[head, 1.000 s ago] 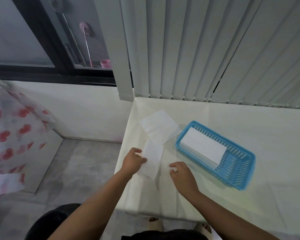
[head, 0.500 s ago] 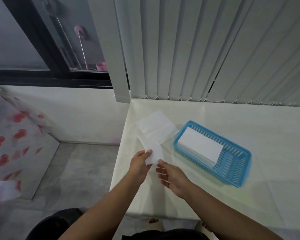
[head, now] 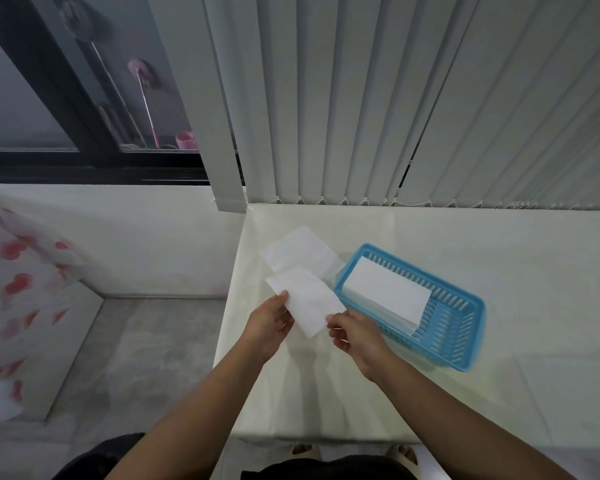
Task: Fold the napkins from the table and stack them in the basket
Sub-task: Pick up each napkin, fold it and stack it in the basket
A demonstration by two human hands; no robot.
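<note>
Centre frame: pinches a folded napkin (head: 309, 303) with left hand (head: 269, 323) at its left edge and right hand (head: 355, 336) at its lower right corner, just left of the blue basket (head: 445, 329). Inside the basket, stacked napkins (head: 388, 292). Above, another napkin (head: 297, 249) flat on the table (head: 499, 254).

White napkin (head: 305, 303), blue basket (head: 465, 344).

Left hand (head: 269, 322) and right hand (head: 355, 336) pinch a folded napkin (head: 307, 303) above the bench (head: 499, 341), beside the blue basket (head: 461, 355).
</note>
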